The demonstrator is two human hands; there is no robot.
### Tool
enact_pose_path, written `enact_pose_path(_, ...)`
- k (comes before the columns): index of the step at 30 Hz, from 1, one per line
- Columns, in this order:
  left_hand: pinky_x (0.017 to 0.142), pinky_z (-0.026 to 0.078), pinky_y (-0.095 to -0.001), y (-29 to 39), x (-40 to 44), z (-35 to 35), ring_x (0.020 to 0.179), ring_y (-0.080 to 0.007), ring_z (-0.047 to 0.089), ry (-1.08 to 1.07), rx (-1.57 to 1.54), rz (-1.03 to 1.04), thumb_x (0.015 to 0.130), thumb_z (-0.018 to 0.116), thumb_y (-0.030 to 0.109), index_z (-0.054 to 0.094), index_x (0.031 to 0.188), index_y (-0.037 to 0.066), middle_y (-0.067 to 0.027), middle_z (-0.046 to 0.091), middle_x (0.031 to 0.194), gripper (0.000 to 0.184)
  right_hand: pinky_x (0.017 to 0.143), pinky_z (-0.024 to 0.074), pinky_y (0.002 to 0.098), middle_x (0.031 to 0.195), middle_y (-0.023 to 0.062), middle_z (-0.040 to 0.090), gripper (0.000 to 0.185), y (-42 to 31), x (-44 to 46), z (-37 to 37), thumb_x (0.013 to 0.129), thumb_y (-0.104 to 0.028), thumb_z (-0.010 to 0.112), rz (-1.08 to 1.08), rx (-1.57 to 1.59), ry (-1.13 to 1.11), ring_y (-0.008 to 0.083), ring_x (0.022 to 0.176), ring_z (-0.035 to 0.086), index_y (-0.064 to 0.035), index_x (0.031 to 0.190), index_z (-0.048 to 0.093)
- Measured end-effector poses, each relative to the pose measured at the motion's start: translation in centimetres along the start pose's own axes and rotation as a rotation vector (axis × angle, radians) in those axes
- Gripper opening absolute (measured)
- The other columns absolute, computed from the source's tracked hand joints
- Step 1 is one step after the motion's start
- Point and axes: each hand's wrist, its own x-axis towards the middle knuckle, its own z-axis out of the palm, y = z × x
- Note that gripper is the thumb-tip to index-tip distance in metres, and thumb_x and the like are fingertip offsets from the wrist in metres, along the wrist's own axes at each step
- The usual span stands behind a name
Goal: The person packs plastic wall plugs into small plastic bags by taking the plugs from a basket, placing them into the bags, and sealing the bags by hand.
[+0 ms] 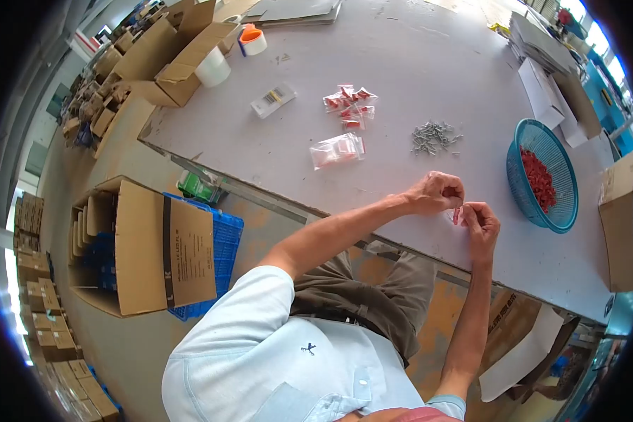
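Note:
My left hand (436, 192) and my right hand (481, 226) meet over the table's near edge, fingers pinched. Between them is a small clear plastic bag (457, 216) with something red in it, partly covered by my fingers. Beyond my hands lies a loose pile of small grey metal screws (432, 137). Left of the screws is a group of small clear bags with red pieces (349, 105). Nearer to me sits a stack of clear plastic bags (337, 150). To the right, a blue plastic basket (570, 190) holds many small red pieces (538, 179).
A labelled clear packet (273, 100) lies on the pale table (394, 63). Tape rolls (253, 41) and an open carton (179, 70) are at the far left. A carton (620, 218) stands right of the basket. Beside the table, a large box (144, 246) rests on a blue crate (226, 243).

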Motion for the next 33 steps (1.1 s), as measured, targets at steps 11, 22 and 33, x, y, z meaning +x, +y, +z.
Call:
enact_pose_path(11,0.068,0.058,-0.0279,1.5,-3.1,-12.9,0.076,-0.0110,0.068,0.373,-0.090,0.112,0.090,0.070,-0.002,0.073,0.097,0.000,-0.0052,0.072,0.086,0.008,0.063,0.0495,0.0227,0.077,0.0016,0.067,0.021,-0.2,0.2,0.3,0.104,-0.021,0.070,0.042,0.112,0.107,0.0071,0.067,0.060,-0.0005,0.104,0.072)
enact_pose_path(22,0.085,0.059,-0.0388,1.0,-8.2,-24.8,0.096,-0.0223,0.070,0.806,0.908,-0.160,0.087,0.082,0.021,0.071,0.124,0.005,-0.0139,0.072,0.119,0.042,0.062,0.0481,0.0206,0.078,-0.0009,0.065,0.016,0.0,0.1,0.9,0.104,-0.018,0.069,-0.011,-0.043,0.066,0.0046,0.069,0.058,-0.0029,0.103,0.072)
enact_pose_path(33,0.117,0.044,-0.0462,-0.8,-12.8,-14.6,0.137,-0.0342,0.055,0.320,0.854,0.112,0.092,0.077,0.015,0.069,0.133,0.005,-0.0143,0.066,0.139,0.043,0.064,0.0509,0.0260,0.093,0.0073,0.070,0.015,-4.5,1.8,7.8,0.093,-0.003,0.074,-0.182,-0.287,-0.053,0.0122,0.075,0.063,-0.0018,0.107,0.075)
